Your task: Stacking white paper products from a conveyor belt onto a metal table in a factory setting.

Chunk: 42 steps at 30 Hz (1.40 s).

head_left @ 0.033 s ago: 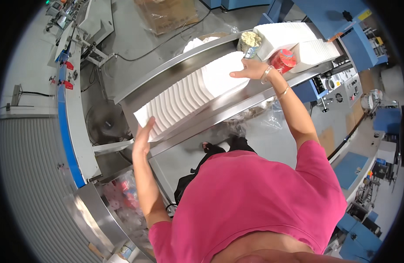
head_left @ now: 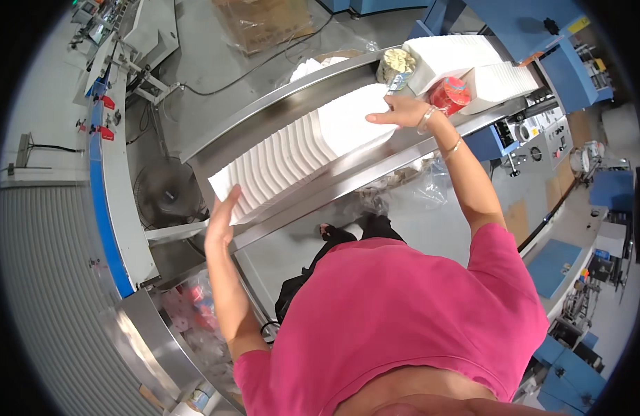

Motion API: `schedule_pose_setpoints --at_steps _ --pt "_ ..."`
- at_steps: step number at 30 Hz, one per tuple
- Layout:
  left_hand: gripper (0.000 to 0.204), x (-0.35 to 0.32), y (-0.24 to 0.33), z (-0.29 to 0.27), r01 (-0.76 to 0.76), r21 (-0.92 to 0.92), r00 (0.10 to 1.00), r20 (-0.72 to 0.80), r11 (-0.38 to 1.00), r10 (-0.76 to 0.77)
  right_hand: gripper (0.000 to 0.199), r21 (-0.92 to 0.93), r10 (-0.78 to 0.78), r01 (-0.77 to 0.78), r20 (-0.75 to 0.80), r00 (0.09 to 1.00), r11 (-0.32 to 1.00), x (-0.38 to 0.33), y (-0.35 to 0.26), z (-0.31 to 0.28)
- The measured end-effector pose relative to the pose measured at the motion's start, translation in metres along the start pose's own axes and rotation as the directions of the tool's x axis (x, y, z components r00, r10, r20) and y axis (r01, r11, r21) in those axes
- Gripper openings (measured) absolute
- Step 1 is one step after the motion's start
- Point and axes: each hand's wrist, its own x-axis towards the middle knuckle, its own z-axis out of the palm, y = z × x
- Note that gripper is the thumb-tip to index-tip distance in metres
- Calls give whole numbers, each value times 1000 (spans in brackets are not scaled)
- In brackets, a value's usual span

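A long row of white folded paper sheets, like napkins (head_left: 282,163), lies slantwise in a shallow metal trough (head_left: 247,142). Its left part shows wavy, fanned edges, while the right part looks smooth and packed tight. At the near left end my left hand (head_left: 221,220) presses against the row, fingers along its end face and side. My right hand (head_left: 403,112), with bracelets on the wrist, grips the far right end, thumb out over the top. Both hands hold the row between them. Some fingertips are hidden behind the paper.
Right of my right hand stand a red wrapped roll (head_left: 449,96), a patterned tub with pale yellow contents (head_left: 397,64) and more white paper stacks (head_left: 453,59). A floor fan (head_left: 168,194) is at the left. Blue machines (head_left: 528,24) stand far right; a cardboard box (head_left: 264,24) sits behind.
My left hand and the left end of the paper row have shifted slightly left. My right hand has barely moved.
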Motion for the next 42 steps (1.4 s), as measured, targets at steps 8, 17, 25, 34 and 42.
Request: schedule_pose_setpoints --at_steps 8,17,25,34,42 --pt "89 3 15 -19 91 21 996 6 996 -91 85 522 -39 27 12 999 852 0 6 11" --pt "74 -1 17 12 -96 -141 991 76 985 107 58 626 12 35 -72 997 779 9 -49 64" --pt "76 -28 27 9 -530 -158 844 -196 833 500 59 719 -55 223 -250 967 658 9 -86 50" --pt "73 -149 20 -123 -586 -61 641 -645 808 416 62 589 -549 520 -150 822 618 60 -302 69" --pt "74 -306 -81 -273 -561 -123 355 -929 819 103 48 502 -734 555 292 613 663 73 -564 274"
